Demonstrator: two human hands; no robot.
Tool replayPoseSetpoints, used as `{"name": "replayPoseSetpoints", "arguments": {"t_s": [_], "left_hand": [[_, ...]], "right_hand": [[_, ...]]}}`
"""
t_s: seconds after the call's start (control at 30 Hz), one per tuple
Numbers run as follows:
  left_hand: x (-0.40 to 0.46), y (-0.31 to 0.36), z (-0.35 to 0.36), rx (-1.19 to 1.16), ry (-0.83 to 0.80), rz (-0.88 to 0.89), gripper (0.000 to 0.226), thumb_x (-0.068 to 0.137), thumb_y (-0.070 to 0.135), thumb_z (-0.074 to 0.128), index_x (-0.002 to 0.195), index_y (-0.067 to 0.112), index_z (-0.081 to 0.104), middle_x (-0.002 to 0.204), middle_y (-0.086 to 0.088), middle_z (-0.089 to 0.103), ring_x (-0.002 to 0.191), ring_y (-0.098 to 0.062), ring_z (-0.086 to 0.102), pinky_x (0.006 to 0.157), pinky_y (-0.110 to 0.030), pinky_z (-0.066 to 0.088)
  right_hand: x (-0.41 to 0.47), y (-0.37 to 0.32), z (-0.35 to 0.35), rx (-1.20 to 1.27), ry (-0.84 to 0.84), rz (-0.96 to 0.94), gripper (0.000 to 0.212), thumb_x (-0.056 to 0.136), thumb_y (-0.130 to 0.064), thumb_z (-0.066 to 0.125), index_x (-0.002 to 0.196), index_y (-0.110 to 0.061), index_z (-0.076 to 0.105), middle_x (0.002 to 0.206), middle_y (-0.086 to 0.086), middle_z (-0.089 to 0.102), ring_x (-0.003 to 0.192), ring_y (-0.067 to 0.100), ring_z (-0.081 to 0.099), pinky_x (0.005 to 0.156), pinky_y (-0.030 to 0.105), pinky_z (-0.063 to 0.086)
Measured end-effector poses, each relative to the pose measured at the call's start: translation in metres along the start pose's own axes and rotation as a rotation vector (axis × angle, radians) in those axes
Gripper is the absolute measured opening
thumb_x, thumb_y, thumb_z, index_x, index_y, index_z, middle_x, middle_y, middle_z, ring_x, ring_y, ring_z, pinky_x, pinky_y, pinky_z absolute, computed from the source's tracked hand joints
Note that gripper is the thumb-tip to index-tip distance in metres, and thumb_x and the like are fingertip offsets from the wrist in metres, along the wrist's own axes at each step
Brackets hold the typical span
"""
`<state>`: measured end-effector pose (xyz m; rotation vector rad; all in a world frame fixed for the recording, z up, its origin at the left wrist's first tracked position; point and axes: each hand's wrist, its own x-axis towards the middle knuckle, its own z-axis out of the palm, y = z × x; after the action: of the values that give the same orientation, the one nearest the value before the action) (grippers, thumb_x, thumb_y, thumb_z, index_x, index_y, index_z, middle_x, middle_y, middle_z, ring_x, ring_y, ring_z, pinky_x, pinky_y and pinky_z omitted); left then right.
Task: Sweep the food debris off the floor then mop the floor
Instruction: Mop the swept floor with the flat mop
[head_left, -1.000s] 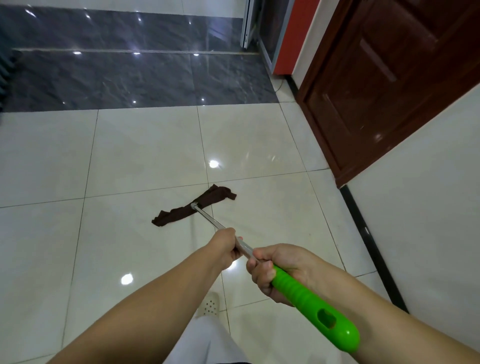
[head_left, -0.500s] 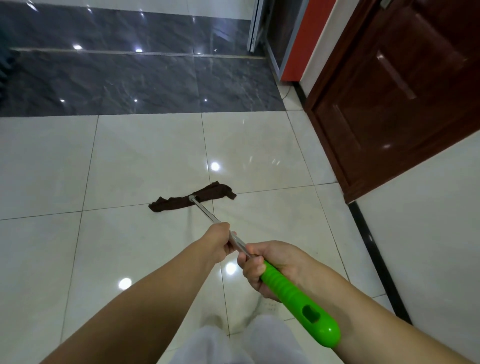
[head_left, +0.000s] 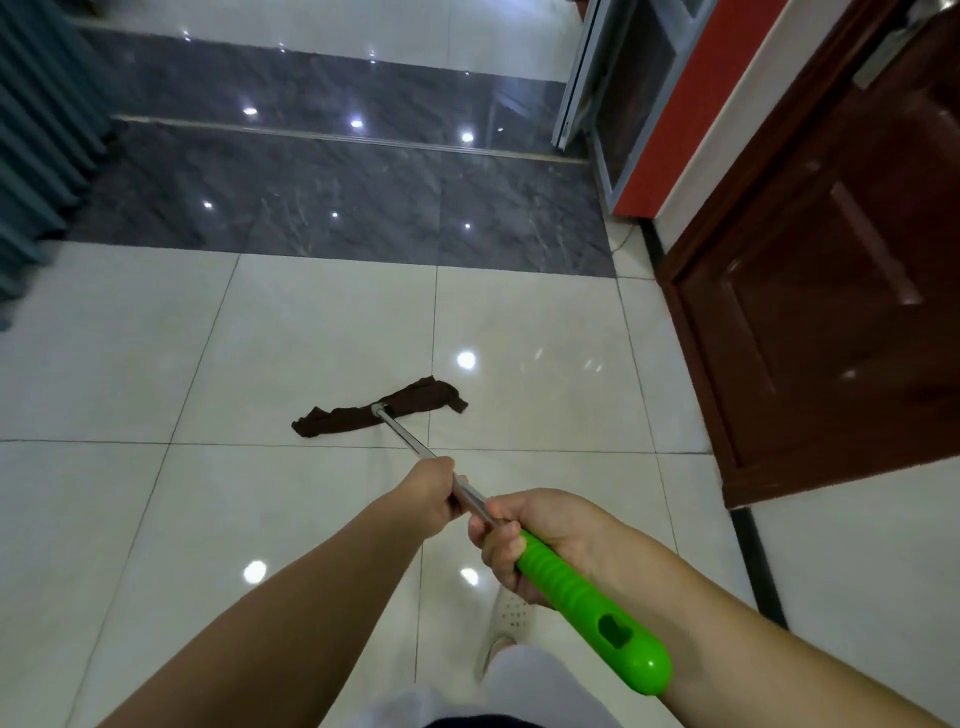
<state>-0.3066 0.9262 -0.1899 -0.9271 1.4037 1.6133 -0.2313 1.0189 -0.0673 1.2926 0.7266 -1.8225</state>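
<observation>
Cream tile floor (head_left: 130, 364) fills most of view, w/ dark grey marble strip (head_left: 337, 208) across the far side. Brown wooden door (head_left: 831, 286) at right, teal curtain (head_left: 36, 130) far left. Mop (head_left: 410, 436) runs from near right to centre: brown cloth head (head_left: 379, 410) flat on a tile, metal shaft, green handle (head_left: 592, 603). Right hand (head_left: 530, 540) curled round top of green handle. Left hand (head_left: 431, 493) just beyond it, fingers wrapped round shaft. White shoe (head_left: 509, 618) below hands.
</observation>
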Motion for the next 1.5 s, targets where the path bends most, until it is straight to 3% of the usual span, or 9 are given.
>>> {"name": "replayPoseSetpoints", "arguments": {"t_s": [0.13, 0.27, 0.47, 0.63, 0.77, 1.07, 1.23, 1.4, 1.5], "left_hand": [[0.017, 0.031, 0.05, -0.039, 0.026, 0.014, 0.031, 0.1, 0.01, 0.035, 0.127, -0.003, 0.041, 0.083, -0.011, 0.047, 0.075, -0.018, 0.051, 0.076, -0.029, 0.043], [0.038, 0.057, 0.083, 0.007, 0.046, 0.02, 0.016, 0.098, 0.007, 0.031, 0.093, -0.002, 0.043, 0.08, -0.011, 0.044, 0.069, -0.018, 0.046, 0.055, -0.027, 0.043], [0.066, 0.086, 0.092, -0.034, 0.089, 0.002, 0.017, 0.098, 0.012, 0.036, 0.107, -0.001, 0.041, 0.081, -0.011, 0.046, 0.07, -0.02, 0.047, 0.062, -0.032, 0.045], [0.088, 0.123, 0.097, -0.118, 0.116, 0.008, 0.015, 0.101, 0.015, 0.035, 0.107, 0.002, 0.038, 0.08, -0.01, 0.045, 0.07, -0.019, 0.046, 0.073, -0.034, 0.045], [0.11, 0.165, 0.103, -0.195, 0.113, 0.027, 0.013, 0.101, 0.014, 0.035, 0.107, 0.002, 0.037, 0.083, -0.011, 0.046, 0.072, -0.018, 0.048, 0.073, -0.034, 0.045], [0.158, 0.289, 0.109, -0.295, 0.139, 0.01, 0.025, 0.101, 0.015, 0.035, 0.08, 0.004, 0.041, 0.08, -0.012, 0.046, 0.07, -0.02, 0.048, 0.059, -0.032, 0.048], [0.177, 0.344, 0.11, -0.373, 0.131, 0.007, 0.018, 0.102, 0.019, 0.035, 0.096, 0.003, 0.042, 0.081, -0.011, 0.046, 0.07, -0.02, 0.049, 0.078, -0.035, 0.046], [0.189, 0.377, 0.111, -0.409, 0.157, -0.001, 0.018, 0.102, 0.022, 0.037, 0.106, 0.004, 0.041, 0.081, -0.01, 0.049, 0.07, -0.019, 0.051, 0.058, -0.032, 0.048], [0.196, 0.396, 0.107, -0.473, 0.183, 0.027, 0.017, 0.102, 0.02, 0.037, 0.109, 0.006, 0.04, 0.081, -0.01, 0.049, 0.069, -0.018, 0.051, 0.069, -0.033, 0.049]], "right_hand": [[-0.01, -0.066, -0.023, -0.05, -0.04, 0.05, 0.024, 0.096, -0.009, 0.046, 0.073, -0.003, 0.05, 0.035, 0.003, 0.045, 0.021, 0.007, 0.037, 0.025, 0.01, 0.032], [-0.007, -0.118, -0.036, -0.049, -0.045, 0.05, 0.019, 0.098, -0.012, 0.045, 0.083, -0.002, 0.051, 0.04, 0.005, 0.049, 0.024, 0.006, 0.037, 0.026, 0.01, 0.031], [0.013, -0.157, -0.03, -0.13, 0.003, -0.003, 0.014, 0.095, -0.005, 0.041, 0.098, -0.002, 0.054, 0.064, 0.01, 0.058, 0.028, 0.004, 0.035, 0.028, 0.01, 0.029], [0.035, -0.2, -0.015, -0.197, 0.034, -0.016, 0.034, 0.095, -0.003, 0.036, 0.124, -0.007, 0.052, 0.075, 0.011, 0.058, 0.027, 0.004, 0.033, 0.029, 0.009, 0.028], [0.041, -0.252, 0.005, -0.235, -0.016, 0.002, 0.023, 0.095, -0.004, 0.037, 0.112, -0.006, 0.054, 0.075, 0.013, 0.062, 0.028, 0.004, 0.034, 0.028, 0.009, 0.029], [0.037, -0.383, 0.085, -0.4, -0.024, 0.154, 0.016, 0.098, -0.014, 0.041, 0.102, -0.002, 0.053, 0.035, 0.004, 0.05, 0.021, 0.004, 0.033, 0.024, 0.011, 0.029], [0.047, -0.439, 0.116, -0.438, -0.006, 0.2, 0.027, 0.096, -0.015, 0.046, 0.086, 0.005, 0.06, 0.039, 0.001, 0.041, 0.023, 0.005, 0.032, 0.024, 0.012, 0.03], [0.056, -0.474, 0.138, -0.537, 0.028, 0.223, 0.028, 0.095, -0.015, 0.046, 0.08, 0.005, 0.058, 0.037, -0.001, 0.035, 0.023, 0.006, 0.03, 0.024, 0.012, 0.028], [0.063, -0.493, 0.155, -0.57, -0.005, 0.199, 0.015, 0.096, -0.011, 0.043, 0.086, -0.001, 0.05, 0.045, 0.003, 0.042, 0.024, 0.006, 0.033, 0.026, 0.009, 0.028]]}}
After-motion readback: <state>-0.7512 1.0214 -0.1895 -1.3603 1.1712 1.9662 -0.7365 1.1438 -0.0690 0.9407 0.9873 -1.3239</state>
